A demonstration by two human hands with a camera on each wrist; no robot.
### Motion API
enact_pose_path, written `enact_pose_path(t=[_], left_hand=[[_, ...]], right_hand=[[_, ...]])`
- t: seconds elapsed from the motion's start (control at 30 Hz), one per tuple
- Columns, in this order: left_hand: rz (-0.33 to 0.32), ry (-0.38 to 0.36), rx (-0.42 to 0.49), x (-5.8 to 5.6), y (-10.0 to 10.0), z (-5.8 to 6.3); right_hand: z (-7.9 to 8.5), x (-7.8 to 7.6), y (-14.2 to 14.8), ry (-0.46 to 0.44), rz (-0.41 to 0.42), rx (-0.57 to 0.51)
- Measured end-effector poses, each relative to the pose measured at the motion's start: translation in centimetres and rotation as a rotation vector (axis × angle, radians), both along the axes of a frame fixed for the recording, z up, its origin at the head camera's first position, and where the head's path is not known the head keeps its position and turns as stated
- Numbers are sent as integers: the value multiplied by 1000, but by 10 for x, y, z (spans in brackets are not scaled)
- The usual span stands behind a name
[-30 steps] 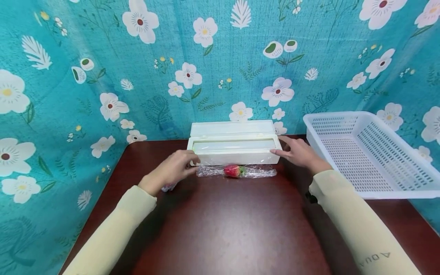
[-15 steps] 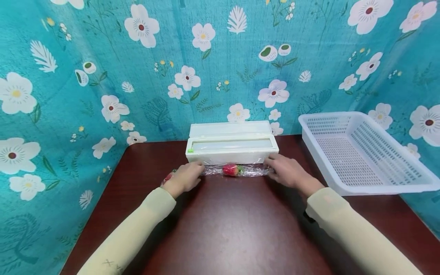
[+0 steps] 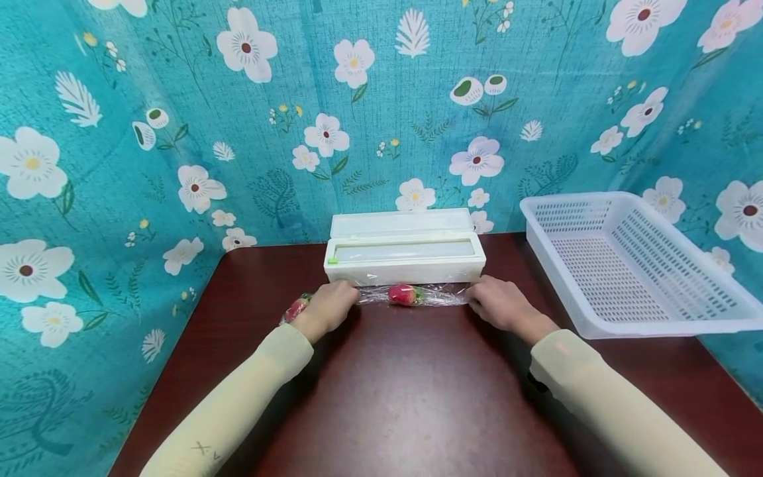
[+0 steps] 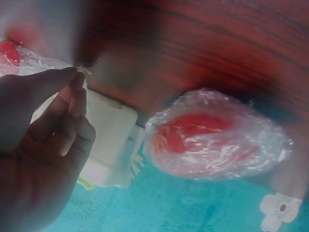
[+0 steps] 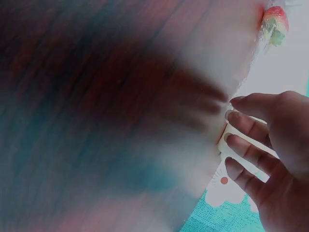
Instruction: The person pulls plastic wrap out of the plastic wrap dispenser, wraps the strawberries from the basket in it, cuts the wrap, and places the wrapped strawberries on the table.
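Observation:
A red strawberry (image 3: pixel 402 295) with green leaves lies in a strip of clear plastic wrap (image 3: pixel 442 295), along the front of a white wrap dispenser box (image 3: pixel 405 272). At the strip's left end, my left hand (image 3: pixel 330 305) pinches the wrap between thumb and fingertips, plain in the left wrist view. My right hand (image 3: pixel 502 303) is at the other end, thumb and index finger (image 5: pixel 248 124) closed on the wrap's edge, the other fingers curved beside them. Left of my left hand sits a wrapped red fruit (image 4: pixel 203 137), bundled in crumpled film.
The dispenser's lid (image 3: pixel 401 223) stands raised at the back, and a green slider (image 3: pixel 332 261) sits at its left end. A white perforated plastic basket (image 3: pixel 614 278) is at the right. Behind the dark wooden table (image 3: pixel 411 397) hangs a teal flowered cloth (image 3: pixel 381 119).
Both hands have come off the dispenser box, down and inward to the two ends of the wrap, and now pinch it. The strawberry has stayed about where it was.

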State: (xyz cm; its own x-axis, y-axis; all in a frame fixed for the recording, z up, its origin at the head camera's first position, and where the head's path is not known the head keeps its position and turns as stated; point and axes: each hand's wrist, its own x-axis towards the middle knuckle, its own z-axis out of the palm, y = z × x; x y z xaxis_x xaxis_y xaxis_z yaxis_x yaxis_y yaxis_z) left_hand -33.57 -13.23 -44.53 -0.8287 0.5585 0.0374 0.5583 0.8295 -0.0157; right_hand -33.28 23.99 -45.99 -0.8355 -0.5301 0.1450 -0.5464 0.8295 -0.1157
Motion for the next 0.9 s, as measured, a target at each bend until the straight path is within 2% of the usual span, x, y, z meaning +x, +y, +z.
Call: enact_pose_path(t=[0.2,0.47,0.7,0.9], left_hand=[[10,-58,59,1,-6,-1],[10,-20,81,0,-8,0],[31,-29,89,-4,-6,-3],[35,-98,86,2,-10,1]], right_hand=[[2,2,4,-40,11,-37],[1,1,2,-48,15,-71],[-1,-2,2,-92,-5,-94],[0,1,4,-105,-5,-122]])
